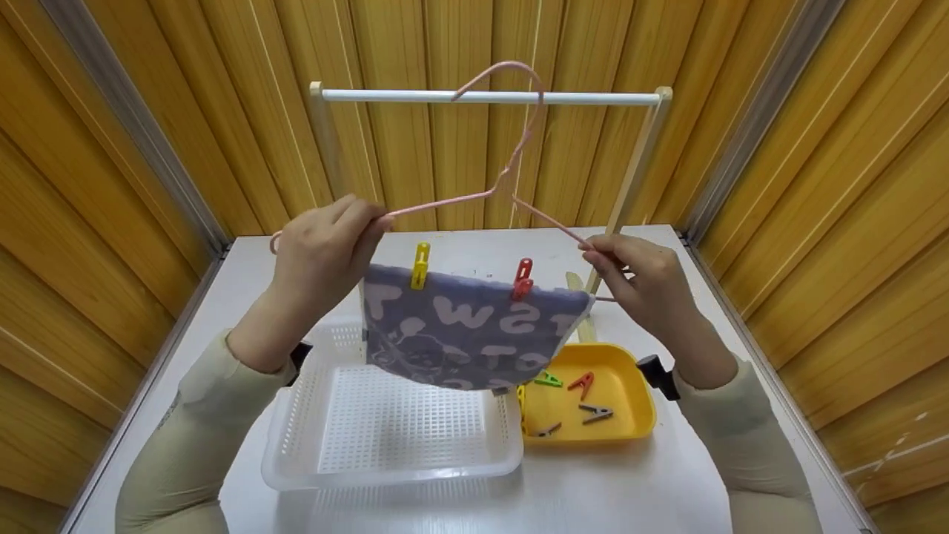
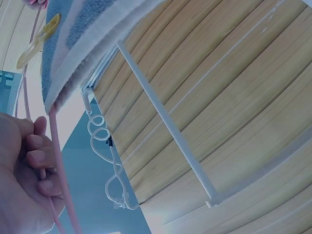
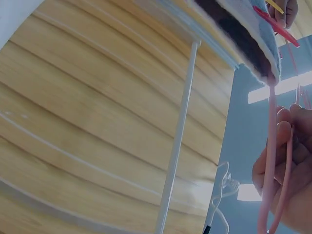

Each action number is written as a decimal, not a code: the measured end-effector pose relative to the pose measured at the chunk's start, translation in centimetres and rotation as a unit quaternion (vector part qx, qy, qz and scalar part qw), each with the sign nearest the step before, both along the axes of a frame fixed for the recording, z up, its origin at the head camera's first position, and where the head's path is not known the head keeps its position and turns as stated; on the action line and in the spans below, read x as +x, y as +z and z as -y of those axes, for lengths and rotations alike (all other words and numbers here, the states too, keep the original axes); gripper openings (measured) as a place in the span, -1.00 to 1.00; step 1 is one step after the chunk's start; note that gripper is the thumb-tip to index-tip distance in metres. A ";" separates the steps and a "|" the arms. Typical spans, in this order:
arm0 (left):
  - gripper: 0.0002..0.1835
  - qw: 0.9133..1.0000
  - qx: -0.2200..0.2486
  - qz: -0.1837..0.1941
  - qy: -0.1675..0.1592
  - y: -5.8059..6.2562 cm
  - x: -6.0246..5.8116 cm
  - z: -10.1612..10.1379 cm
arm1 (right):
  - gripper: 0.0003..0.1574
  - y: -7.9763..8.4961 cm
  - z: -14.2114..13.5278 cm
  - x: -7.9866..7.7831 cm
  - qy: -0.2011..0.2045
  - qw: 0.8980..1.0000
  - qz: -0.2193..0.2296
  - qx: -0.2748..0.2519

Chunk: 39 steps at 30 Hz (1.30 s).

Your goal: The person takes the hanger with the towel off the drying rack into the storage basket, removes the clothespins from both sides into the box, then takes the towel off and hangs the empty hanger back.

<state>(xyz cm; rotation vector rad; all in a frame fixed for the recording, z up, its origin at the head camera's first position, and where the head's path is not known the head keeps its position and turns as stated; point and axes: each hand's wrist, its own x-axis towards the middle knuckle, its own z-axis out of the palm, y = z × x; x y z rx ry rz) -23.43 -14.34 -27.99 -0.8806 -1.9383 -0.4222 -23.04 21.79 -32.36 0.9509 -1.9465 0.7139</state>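
Note:
A pink hanger [image 1: 445, 202] is held up between both hands, its hook overlapping the rack's white bar in the head view. My left hand [image 1: 326, 236] grips the hanger's left shoulder; in the left wrist view its fingers [image 2: 41, 156] curl round the pink wire. On the right shoulder, my right hand [image 1: 643, 278] pinches the wire between thumb and fingers. A blue-grey towel [image 1: 474, 334] with pale letters hangs folded over the hanger's lower bar. One yellow clothespin [image 1: 420, 267] and one red clothespin [image 1: 523, 280] are clipped along its top edge.
Below the towel stands a white perforated basket [image 1: 393, 478]. Right of it, a yellow tray [image 1: 637, 415] holds several clothespins, among them a grey one [image 1: 595, 413]. Behind rises a rack with a white bar [image 1: 593, 98]. Wood-patterned walls [image 1: 838, 259] close in both sides.

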 end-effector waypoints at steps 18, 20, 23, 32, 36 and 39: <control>-0.49 0.995 0.040 0.029 0.091 -6.4 4.2 6.9 | -0.72 -3.5 3.5 -0.3 0.027 0.993 0.079 0.085; -0.48 0.994 0.038 0.036 0.097 -7.0 4.4 7.3 | -0.72 -4.1 3.1 -0.2 0.019 0.992 0.091 0.085; -0.45 0.993 0.032 0.052 0.103 -8.1 4.6 7.7 | -0.72 -5.0 2.4 0.0 0.001 0.990 0.111 0.085; -0.43 0.991 -0.005 0.097 0.089 -12.3 4.2 7.9 | -0.74 -7.8 0.1 0.2 -0.030 0.984 0.150 0.090; -0.54 0.987 -0.003 0.134 0.090 -13.8 4.0 7.9 | -0.74 -8.8 0.1 0.2 -0.035 0.977 0.191 0.091; -0.76 0.983 -0.003 0.155 0.096 -14.5 3.8 7.9 | -0.73 -9.4 0.5 0.0 -0.025 0.966 0.239 0.094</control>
